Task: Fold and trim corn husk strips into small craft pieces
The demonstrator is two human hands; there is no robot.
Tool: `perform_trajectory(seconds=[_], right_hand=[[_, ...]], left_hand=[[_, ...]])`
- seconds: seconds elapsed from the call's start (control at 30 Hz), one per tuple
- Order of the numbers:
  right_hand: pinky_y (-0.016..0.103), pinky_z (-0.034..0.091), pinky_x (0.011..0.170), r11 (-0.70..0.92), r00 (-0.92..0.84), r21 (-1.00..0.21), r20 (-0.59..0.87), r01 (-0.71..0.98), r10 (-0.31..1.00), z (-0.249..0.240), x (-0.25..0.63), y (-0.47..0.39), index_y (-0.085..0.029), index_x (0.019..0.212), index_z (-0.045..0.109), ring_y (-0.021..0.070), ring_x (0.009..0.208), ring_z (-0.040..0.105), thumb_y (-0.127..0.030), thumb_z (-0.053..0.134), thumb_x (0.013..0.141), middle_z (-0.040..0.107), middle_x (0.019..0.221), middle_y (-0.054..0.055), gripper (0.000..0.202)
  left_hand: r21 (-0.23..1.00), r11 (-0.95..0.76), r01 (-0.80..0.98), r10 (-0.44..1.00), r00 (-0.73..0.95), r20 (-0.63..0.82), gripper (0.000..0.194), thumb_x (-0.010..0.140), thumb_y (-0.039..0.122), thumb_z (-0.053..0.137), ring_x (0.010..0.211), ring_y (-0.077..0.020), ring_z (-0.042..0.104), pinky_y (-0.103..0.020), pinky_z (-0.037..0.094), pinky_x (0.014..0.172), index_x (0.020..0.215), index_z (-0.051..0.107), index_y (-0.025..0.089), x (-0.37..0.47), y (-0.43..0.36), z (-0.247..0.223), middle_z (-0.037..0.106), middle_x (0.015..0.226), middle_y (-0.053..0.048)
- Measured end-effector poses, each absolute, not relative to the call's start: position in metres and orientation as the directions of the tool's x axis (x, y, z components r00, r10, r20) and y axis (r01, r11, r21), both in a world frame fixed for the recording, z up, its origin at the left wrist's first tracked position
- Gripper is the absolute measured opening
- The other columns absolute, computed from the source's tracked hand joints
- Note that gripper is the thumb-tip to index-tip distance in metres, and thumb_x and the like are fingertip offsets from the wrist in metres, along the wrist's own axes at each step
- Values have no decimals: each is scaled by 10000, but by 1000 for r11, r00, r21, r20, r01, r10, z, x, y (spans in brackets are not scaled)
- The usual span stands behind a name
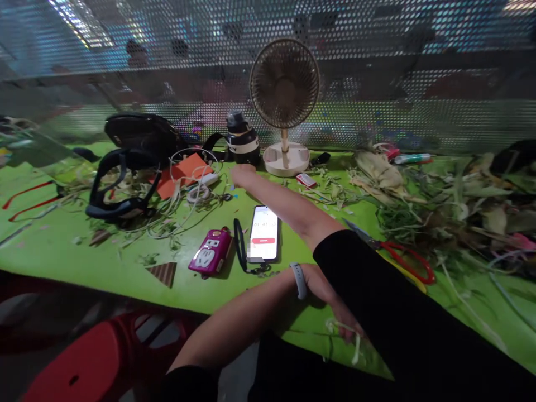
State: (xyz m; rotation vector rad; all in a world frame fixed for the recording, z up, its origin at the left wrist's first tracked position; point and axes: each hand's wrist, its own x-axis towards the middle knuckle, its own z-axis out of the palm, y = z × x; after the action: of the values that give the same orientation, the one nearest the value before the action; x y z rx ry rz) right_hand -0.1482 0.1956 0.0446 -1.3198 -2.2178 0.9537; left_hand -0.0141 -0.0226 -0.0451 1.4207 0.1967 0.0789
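Note:
My left hand (324,287), with a grey wristband (298,281), is low over the front of the green table, partly hidden behind my right sleeve. Its fingers are closed around pale green plant strands (355,346), which hang down from them. My right arm crosses above it, and my right hand (243,175) reaches the far side, near the dark bottle (243,139). Its fingers look curled, and what they hold, if anything, is hidden. Below that forearm lies a phone (264,231) with a lit timer screen. Beside it are a black strap (240,245) and a purple power socket (210,252).
A fan (285,84) stands at the back against perforated metal. Red-handled scissors (406,257) and heaped leaves (439,223) lie to the right. On the left are a black headset strap (121,209), cables, orange paper (184,170) and a black bag (142,134). A red stool (84,357) stands below.

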Motion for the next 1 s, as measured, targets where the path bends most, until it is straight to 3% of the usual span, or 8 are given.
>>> perform_trajectory(seconds=[0.1, 0.27, 0.4, 0.53, 0.63, 0.67, 0.83, 1.0], right_hand=[[428, 442, 981, 302, -385, -581, -20, 756, 923, 64, -104, 181, -22, 1100, 635, 239, 1142, 587, -168, 334, 1038, 644, 1142, 92, 340], [320, 488, 877, 418, -391, -475, 160, 775, 906, 77, 28, 120, -167, 758, 626, 204, 963, 652, -137, 666, 831, 701, 819, 41, 89], [282, 529, 634, 272, -486, -815, -14, 512, 874, 61, 163, 52, -190, 800, 644, 142, 621, 641, -319, 639, 852, 674, 643, 6, 139], [291, 502, 578, 182, 173, -968, 212, 173, 962, 47, 283, 9, -221, 716, 644, 157, 655, 643, -592, 671, 756, 677, 659, 21, 374], [323, 420, 619, 278, 384, -956, 294, 98, 875, 45, 330, 0, -182, 568, 615, 181, 919, 690, -671, 146, 933, 686, 714, 114, 770], [324, 446, 612, 289, 411, -956, 287, 59, 865, 45, 335, 0, -194, 574, 606, 197, 898, 688, -685, 180, 932, 705, 739, 131, 742], [275, 498, 563, 50, 271, -998, 41, -28, 962, 37, 295, 6, -198, 755, 635, 164, 661, 666, -604, 562, 833, 729, 757, 72, 420], [266, 476, 581, 39, -6, -975, 39, 217, 999, 28, 246, -1, -178, 781, 654, 148, 605, 632, -483, 780, 697, 712, 718, 41, 340]], left_hand=[[873, 405, 273, -252, 951, -181, 391, 543, 370, 892, 664, -234, 717, -332, 595, 617, 819, 760, 128, -27, -27, -40, 727, 763, -36], [840, 429, 333, -114, 942, -315, 416, 574, 449, 887, 616, -143, 690, -243, 558, 615, 819, 737, 149, -38, -27, -29, 730, 715, -17], [858, 410, 311, -34, 945, -326, 363, 622, 412, 874, 579, -110, 665, -218, 542, 614, 826, 735, 145, -39, -23, -16, 736, 716, -26], [863, 466, 194, 175, 936, -305, 350, 611, 374, 887, 570, -126, 673, -225, 538, 575, 800, 727, 126, -34, -23, -11, 747, 769, -52], [867, 489, 95, 342, 894, -290, 352, 614, 357, 889, 569, -120, 673, -214, 538, 591, 804, 716, 116, -29, -25, -10, 729, 713, -45], [867, 493, 76, 381, 876, -294, 344, 630, 357, 880, 561, -114, 665, -207, 532, 586, 805, 710, 114, -28, -25, -10, 721, 686, -44], [884, 465, 50, 469, 833, -294, 346, 669, 325, 857, 570, -104, 647, -203, 511, 575, 893, 692, 120, -22, -24, -4, 717, 698, -49], [919, 390, -59, 687, 683, -248, 413, 609, 346, 888, 622, -100, 652, -193, 517, 572, 894, 682, 129, -6, -16, 2, 719, 749, -28]])
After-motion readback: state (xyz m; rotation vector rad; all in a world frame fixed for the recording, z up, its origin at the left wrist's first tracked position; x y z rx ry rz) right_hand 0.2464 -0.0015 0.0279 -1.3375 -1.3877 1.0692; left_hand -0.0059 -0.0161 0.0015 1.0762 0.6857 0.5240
